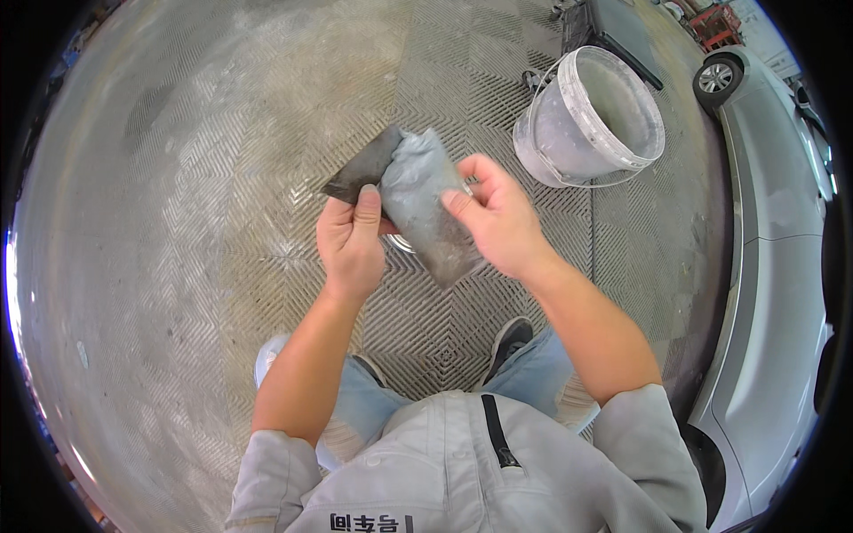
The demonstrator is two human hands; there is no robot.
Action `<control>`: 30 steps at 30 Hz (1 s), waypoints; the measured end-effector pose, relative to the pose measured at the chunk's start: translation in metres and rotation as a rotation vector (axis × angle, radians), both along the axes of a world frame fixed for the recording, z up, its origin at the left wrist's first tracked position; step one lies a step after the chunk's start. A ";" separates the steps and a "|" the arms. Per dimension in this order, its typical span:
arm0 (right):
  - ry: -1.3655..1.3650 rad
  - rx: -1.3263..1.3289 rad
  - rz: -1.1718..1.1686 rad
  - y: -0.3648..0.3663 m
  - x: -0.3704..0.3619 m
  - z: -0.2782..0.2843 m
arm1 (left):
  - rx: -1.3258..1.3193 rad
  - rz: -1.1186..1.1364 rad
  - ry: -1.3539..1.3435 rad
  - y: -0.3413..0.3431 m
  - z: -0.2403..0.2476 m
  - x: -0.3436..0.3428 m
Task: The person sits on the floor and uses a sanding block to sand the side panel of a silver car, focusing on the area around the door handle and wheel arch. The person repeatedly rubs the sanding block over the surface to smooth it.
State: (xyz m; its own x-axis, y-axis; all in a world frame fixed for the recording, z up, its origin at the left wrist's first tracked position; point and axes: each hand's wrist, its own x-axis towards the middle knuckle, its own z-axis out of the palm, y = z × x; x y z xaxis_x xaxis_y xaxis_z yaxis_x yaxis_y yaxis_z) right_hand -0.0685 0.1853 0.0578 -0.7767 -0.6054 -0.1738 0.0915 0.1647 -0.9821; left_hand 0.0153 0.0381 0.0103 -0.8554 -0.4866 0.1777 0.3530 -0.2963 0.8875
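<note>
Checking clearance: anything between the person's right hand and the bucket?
Nothing visible in the head view: between the right hand and the bucket, only bare ribbed floor shows.

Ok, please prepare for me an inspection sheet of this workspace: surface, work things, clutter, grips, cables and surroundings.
Surface: ribbed grey floor, stained in patches.
Job's things: dark flat plate; second plate, smeared with blue-grey paste; they overlap in view.
Clutter: whitish bucket, handle down; black case beyond it.
Grips: left grip holds the dark flat plate; right grip holds the second plate.
Cables: nothing seen.
Surroundings: silver car, at right.
</note>
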 end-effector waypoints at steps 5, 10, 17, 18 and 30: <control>-0.045 -0.355 -0.167 0.005 -0.015 0.006 | -0.399 -0.098 -0.325 -0.017 -0.001 -0.005; 0.674 -0.277 -0.071 0.017 -0.025 0.019 | 0.314 -0.159 -0.184 -0.021 0.007 -0.010; 0.536 -0.101 0.338 0.016 -0.026 0.006 | 0.317 -0.179 -0.092 -0.021 0.009 -0.006; 0.504 -0.040 0.297 0.018 -0.027 0.005 | 0.319 -0.160 -0.100 -0.024 0.008 -0.006; -0.545 -0.510 -0.085 0.013 -0.020 0.011 | 0.637 -0.428 0.183 -0.054 -0.001 -0.011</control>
